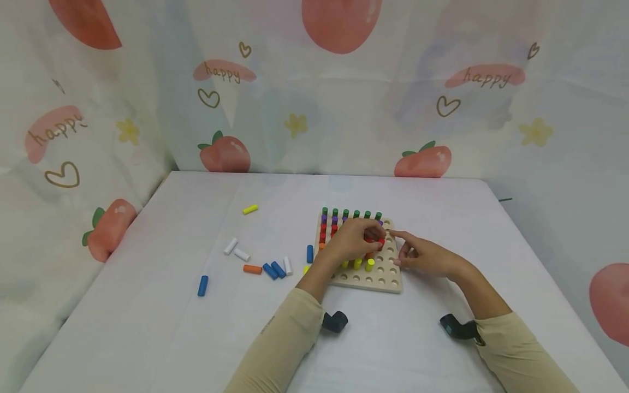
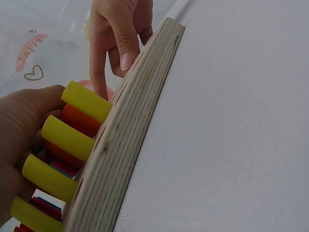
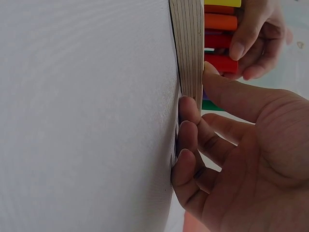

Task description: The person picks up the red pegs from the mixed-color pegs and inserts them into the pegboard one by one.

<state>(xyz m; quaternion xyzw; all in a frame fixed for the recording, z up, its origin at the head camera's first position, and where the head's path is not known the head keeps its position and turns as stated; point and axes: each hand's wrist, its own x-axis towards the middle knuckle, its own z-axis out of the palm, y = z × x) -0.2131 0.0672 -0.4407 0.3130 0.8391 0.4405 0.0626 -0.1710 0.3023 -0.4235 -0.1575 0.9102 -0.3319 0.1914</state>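
Observation:
A wooden pegboard point(image 1: 363, 282) lies on the table, with rows of green, purple, red, orange and yellow pegs standing in its holes. Reaching over it from the left, my left hand point(image 1: 351, 240) pinches a red peg point(image 3: 222, 63) near the board's right side; the hand hides the middle pegs in the head view. My right hand point(image 1: 432, 257) grips the board's right edge, its thumb point(image 3: 227, 92) on the upper face and fingertips against the side. Several yellow pegs point(image 2: 67, 135) stand along the near rows, close to the left hand.
Left of the board lie loose pegs: blue pegs point(image 1: 278, 269), white pegs point(image 1: 231, 246), an orange peg point(image 1: 253, 269) and a yellow peg point(image 1: 250, 209). Another blue peg point(image 1: 203, 285) lies farther left. A printed curtain point(image 1: 344, 109) hangs behind the white table point(image 1: 147, 327).

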